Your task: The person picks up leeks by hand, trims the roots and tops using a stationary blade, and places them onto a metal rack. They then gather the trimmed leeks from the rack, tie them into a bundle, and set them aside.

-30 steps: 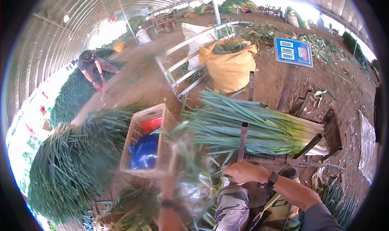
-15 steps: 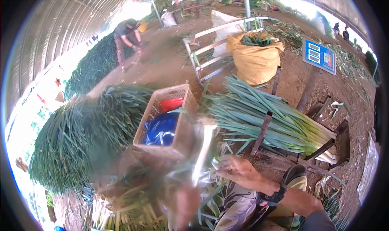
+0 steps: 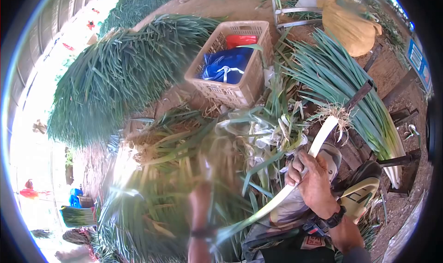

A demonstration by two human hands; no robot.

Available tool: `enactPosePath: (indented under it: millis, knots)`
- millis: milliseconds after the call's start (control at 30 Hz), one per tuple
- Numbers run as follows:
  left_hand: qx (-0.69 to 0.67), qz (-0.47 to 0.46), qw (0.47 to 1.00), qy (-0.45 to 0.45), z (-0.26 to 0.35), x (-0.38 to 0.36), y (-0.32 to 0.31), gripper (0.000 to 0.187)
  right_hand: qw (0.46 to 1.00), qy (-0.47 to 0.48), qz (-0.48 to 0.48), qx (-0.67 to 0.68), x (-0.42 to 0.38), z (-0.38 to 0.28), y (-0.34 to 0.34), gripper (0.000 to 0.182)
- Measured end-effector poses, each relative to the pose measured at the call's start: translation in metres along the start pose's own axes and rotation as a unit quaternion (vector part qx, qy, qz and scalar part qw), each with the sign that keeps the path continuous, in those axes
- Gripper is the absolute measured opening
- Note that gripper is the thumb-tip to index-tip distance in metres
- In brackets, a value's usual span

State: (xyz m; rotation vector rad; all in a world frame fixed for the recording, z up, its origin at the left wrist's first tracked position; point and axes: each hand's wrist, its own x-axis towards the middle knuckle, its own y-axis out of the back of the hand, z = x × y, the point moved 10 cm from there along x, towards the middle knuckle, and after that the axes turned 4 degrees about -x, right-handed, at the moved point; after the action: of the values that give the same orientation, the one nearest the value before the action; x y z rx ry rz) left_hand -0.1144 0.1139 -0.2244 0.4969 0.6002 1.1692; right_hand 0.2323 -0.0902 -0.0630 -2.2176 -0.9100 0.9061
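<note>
My right hand (image 3: 314, 180), wearing a dark wristwatch, is closed around the pale stalk of a long green onion (image 3: 325, 130). Its hairy root end points up and to the right, while the leaves run down left across my lap. My left hand (image 3: 200, 200) is smeared by motion over a heap of untrimmed green onions (image 3: 161, 207) on the left; its fingers cannot be made out. Peeled leaves and scraps (image 3: 272, 134) lie between that heap and my knee. To the right, a bundle of cleaned green onions (image 3: 341, 83) rests in a metal rack (image 3: 360, 94).
A tan plastic crate (image 3: 230, 92) holding blue and red bags stands ahead. Behind it to the left is a large pile of green onions (image 3: 120, 74). A yellow sack (image 3: 350, 27) and a blue scale display (image 3: 417, 62) are at the upper right.
The view has tilted down and left. My right hand now grips a green onion with roots upward; earlier a blurred white stalk stood beside it. My left hand has moved over the untrimmed heap.
</note>
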Motion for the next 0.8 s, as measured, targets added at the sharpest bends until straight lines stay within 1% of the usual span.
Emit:
enactPosePath:
  millis: [33,67,100,167,267,300,367,400,433,500,533,567,633,733,767,800]
  knots:
    - [0.229,0.001,0.972,-0.052,0.01,0.005,0.009,0.021,1.0,0.001,-0.008,-0.01,0.0,0.003,-0.001,0.015]
    - [0.241,-0.023,0.967,0.073,-0.062,0.016,0.006,0.034,1.0,-0.014,-0.01,-0.019,0.0,0.008,0.0,0.015]
    - [0.255,-0.049,0.962,0.088,-0.098,0.014,-0.001,0.033,0.999,-0.026,-0.013,-0.028,-0.001,0.012,0.002,0.014]
    - [0.282,-0.098,0.948,0.111,-0.15,0.007,-0.015,0.033,0.999,-0.042,-0.006,-0.031,-0.001,0.02,0.005,0.014]
    - [0.267,-0.096,0.947,0.148,-0.186,-0.008,-0.03,0.04,0.998,-0.057,0.019,-0.032,-0.004,0.026,0.011,0.015]
    - [0.268,-0.096,0.949,0.137,-0.19,-0.006,-0.037,0.042,0.997,-0.059,0.019,-0.042,-0.004,0.027,0.008,0.016]
    - [0.273,-0.092,0.95,0.121,-0.172,-0.014,-0.036,0.045,0.996,-0.067,0.023,-0.058,-0.005,0.034,0.007,0.017]
    - [0.281,-0.112,0.944,0.129,-0.16,-0.018,-0.039,0.043,0.995,-0.071,0.029,-0.066,-0.006,0.039,0.009,0.017]
    - [0.274,-0.089,0.953,0.095,-0.156,-0.019,-0.041,0.04,0.994,-0.073,0.032,-0.073,-0.005,0.043,0.009,0.017]
    - [0.26,-0.041,0.965,0.025,-0.148,-0.023,-0.043,0.035,0.984,-0.044,0.025,-0.171,-0.006,0.044,0.006,0.016]
    - [0.234,-0.039,0.971,0.021,-0.135,-0.025,-0.041,0.031,0.982,-0.047,0.024,-0.182,-0.006,0.048,0.007,0.016]
    - [0.216,-0.033,0.976,0.022,-0.117,-0.025,-0.037,0.03,0.98,-0.05,0.023,-0.193,-0.007,0.052,0.008,0.016]
    - [0.181,-0.021,0.983,0.022,-0.079,-0.02,-0.029,0.03,0.986,-0.088,0.021,-0.141,-0.005,0.067,0.013,0.016]
    - [0.149,0.002,0.988,-0.046,-0.014,-0.003,-0.026,0.03,0.984,-0.096,-0.011,-0.147,-0.005,0.081,0.005,0.018]
    - [0.114,0.001,0.99,-0.086,0.012,0.0,-0.026,0.03,0.983,-0.096,-0.025,-0.152,-0.004,0.085,0.0,0.019]
    - [0.079,0.0,0.989,-0.127,0.037,0.001,-0.027,0.03,0.976,-0.104,-0.036,-0.19,-0.003,0.091,0.0,0.021]
